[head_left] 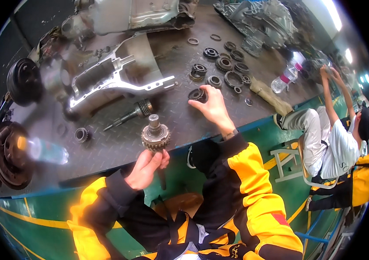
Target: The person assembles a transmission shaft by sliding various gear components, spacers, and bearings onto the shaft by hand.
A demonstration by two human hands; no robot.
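Note:
My left hand [147, 168] is closed around a gear shaft [155, 138], which stands upright at the table's near edge. Its toothed gears are stacked above my fingers, and its thin lower end hangs below them. Over the table, my right hand [212, 107] has thumb and fingers on either side of a dark ring gear [196, 95], which still appears to lie on the surface. Just beyond it are a small gear [214, 81], a gear hub [198, 71] and a toothed ring [234, 79]. A second splined shaft with a gear [132, 113] lies left of the held shaft.
An open metal gearbox housing [119, 82] takes up the table's left half. A loose gear [82, 135] and a plastic bottle [48, 150] lie nearer left. Rightward are a cloth roll [271, 97] and another bottle [286, 78]. A seated person [334, 143] works at far right.

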